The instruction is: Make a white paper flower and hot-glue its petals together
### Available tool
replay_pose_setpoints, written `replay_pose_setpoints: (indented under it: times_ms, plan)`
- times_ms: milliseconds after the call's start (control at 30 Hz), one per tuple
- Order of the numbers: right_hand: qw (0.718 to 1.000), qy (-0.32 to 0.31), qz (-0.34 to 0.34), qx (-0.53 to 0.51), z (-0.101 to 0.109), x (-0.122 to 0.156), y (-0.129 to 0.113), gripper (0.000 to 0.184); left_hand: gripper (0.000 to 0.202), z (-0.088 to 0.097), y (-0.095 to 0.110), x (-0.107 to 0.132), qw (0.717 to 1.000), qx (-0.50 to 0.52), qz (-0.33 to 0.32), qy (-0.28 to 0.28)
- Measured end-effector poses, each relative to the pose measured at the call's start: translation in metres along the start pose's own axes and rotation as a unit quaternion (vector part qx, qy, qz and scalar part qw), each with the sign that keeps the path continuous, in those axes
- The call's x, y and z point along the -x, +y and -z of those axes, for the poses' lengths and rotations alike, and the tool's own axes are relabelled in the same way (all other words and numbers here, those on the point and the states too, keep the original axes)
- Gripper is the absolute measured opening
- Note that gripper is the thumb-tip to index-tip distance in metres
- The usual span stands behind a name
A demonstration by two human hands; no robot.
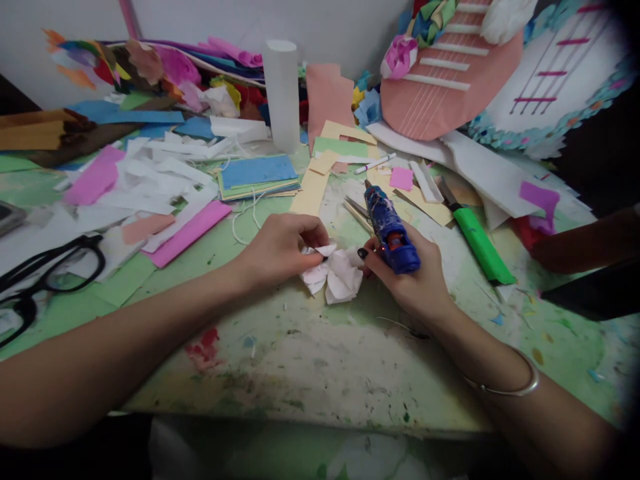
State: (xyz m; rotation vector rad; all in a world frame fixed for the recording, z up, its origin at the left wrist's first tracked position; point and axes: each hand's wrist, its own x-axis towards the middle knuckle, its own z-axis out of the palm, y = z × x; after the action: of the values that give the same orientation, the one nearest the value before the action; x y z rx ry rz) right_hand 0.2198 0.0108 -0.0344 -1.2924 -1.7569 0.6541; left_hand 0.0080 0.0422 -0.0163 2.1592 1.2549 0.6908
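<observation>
A white paper flower (344, 277) with folded, crumpled petals is just above the paint-stained table. My left hand (280, 248) pinches it from the left, thumb and fingers closed on a petal. My right hand (417, 273) is wrapped around a blue hot glue gun (393, 230), its nozzle pointing up and away. The right thumb and a fingertip also reach the flower's right edge; whether they grip it I cannot tell. A pair of scissors (357, 213) lies behind the glue gun, partly hidden by it.
Stacked coloured paper (259, 177), white scraps (155, 170) and black glasses (60, 273) lie to the left. A green-handled knife (480, 243) rests at the right. A white paper roll (281, 97) stands at the back, near pink guitar-like paper craft (445, 87). The table's front edge (310, 423) is near me.
</observation>
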Motion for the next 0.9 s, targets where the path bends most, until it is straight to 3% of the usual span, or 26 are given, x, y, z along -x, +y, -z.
replay_pose_setpoints:
  times_ms: [200, 333, 900]
  plan:
    - [1.000, -0.006, -0.001, 0.004, 0.000, 0.001, 0.001, 0.017, 0.011, -0.004, 0.000, 0.004, 0.995, -0.019, -0.076, 0.063]
    - [1.000, -0.009, -0.002, 0.013, -0.001, 0.001, 0.000, 0.017, 0.013, -0.003, -0.001, 0.005, 0.992, -0.039, -0.086, 0.080]
    - [0.996, -0.052, 0.026, 0.061, -0.009, -0.003, -0.006, 0.020, 0.013, -0.004, -0.006, 0.013, 0.963, -0.117, -0.233, 0.061]
